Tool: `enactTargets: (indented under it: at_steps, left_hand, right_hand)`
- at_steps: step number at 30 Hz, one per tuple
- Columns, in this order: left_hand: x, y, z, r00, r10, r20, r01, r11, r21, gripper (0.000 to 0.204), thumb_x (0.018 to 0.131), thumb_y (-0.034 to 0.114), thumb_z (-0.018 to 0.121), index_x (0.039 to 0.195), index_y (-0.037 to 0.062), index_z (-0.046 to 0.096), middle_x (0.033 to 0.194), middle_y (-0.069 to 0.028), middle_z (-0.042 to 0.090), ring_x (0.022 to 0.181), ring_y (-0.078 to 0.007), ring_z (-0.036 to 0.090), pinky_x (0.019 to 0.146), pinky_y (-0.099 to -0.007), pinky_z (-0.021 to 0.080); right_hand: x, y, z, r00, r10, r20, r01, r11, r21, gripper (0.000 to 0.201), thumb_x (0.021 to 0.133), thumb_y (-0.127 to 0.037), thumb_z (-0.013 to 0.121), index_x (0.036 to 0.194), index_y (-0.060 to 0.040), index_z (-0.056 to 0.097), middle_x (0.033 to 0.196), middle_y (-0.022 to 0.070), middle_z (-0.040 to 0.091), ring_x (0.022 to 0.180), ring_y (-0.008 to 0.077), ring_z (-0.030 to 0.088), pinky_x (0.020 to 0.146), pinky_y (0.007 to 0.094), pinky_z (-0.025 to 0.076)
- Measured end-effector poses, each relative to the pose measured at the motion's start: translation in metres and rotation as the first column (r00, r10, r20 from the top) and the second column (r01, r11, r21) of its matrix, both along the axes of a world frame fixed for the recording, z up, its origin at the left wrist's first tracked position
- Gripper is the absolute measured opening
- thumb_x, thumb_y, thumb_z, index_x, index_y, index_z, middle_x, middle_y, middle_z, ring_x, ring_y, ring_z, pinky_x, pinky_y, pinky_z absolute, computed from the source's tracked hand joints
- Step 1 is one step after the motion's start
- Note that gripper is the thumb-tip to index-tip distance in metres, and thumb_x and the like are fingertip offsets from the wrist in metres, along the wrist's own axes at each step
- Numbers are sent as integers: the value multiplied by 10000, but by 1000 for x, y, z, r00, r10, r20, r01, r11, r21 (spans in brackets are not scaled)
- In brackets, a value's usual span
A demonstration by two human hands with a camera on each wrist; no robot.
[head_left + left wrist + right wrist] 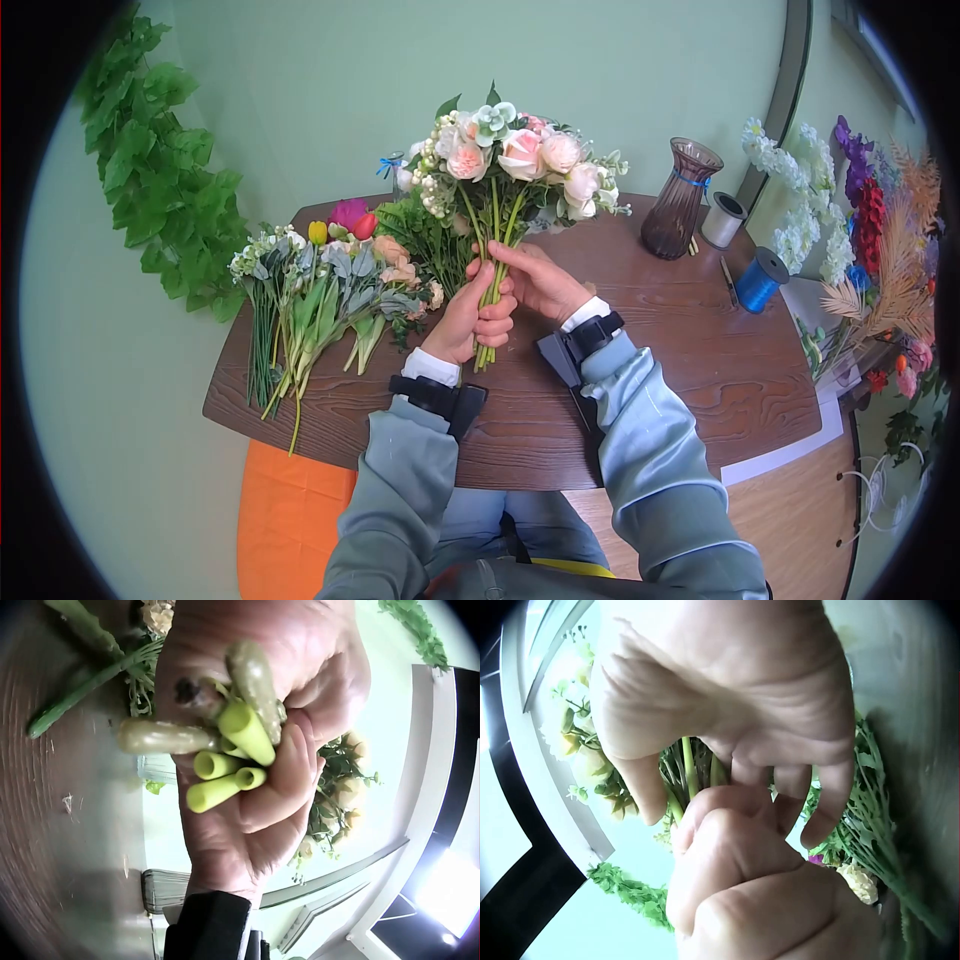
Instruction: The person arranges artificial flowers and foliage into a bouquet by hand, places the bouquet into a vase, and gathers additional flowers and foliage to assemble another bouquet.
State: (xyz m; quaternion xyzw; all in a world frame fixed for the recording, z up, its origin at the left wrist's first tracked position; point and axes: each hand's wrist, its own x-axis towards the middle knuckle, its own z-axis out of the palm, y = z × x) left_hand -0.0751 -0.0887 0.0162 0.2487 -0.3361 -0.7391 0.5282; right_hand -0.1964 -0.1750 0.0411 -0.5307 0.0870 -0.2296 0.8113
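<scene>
A bouquet of pale pink and white roses, white berries and grey-green leaves stands upright over the table. My left hand grips its green stems in a fist. In the left wrist view, several hollow stem ends stick out below that fist, some light green, others brownish. My right hand is just above and beside the left one, its thumb in front of the stems and its fingers curving behind them. The right wrist view shows the stems between the thumb and fingers of my right hand.
Loose flowers, tulips among them, lie on the left of the brown table. Behind on the right stand a dark glass vase, a silver ribbon spool and a blue spool. More flowers stand beyond the right edge.
</scene>
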Motion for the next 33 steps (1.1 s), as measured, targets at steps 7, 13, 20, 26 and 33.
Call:
enactTargets:
  at_steps: [7,13,20,26,33]
  left_hand:
    - [-2,0,-1,996,39,77,-39,999,-1,370,924,508,321,847,154,394,531,85,233,376,-19,181,350,-184,140]
    - [-8,-1,-1,955,139,262,-134,990,-35,359,935,470,334,844,127,391,522,71,253,373,-30,206,344,-188,168]
    - [-9,-2,-2,935,163,316,-160,986,-35,347,937,446,350,843,116,395,521,61,280,364,-35,237,343,-189,196]
    - [-5,-1,-4,994,82,73,-83,996,13,270,934,362,400,838,109,413,530,50,309,362,-40,253,346,-194,214]
    - [-8,-2,-4,959,144,242,-137,990,-45,254,927,261,450,729,131,360,527,67,283,375,-27,252,341,-193,192]
  right_hand:
    - [1,-4,-4,998,-27,-56,20,992,-121,363,916,-331,480,959,19,567,858,39,603,663,46,541,595,204,475]
    - [4,-3,-10,986,-138,-89,125,983,-133,288,865,-310,574,858,-23,587,812,34,608,638,59,543,559,192,442]
    - [6,-4,-12,988,-153,-38,150,987,-52,239,849,-278,600,844,-40,582,769,25,585,654,84,548,566,215,443]
    - [6,-5,-12,992,-121,-40,121,992,17,199,854,-239,594,872,-43,563,784,27,574,743,108,562,643,245,465]
    - [6,-4,-11,994,-106,-18,106,994,5,162,866,-216,580,878,-59,544,768,13,552,787,113,561,683,255,472]
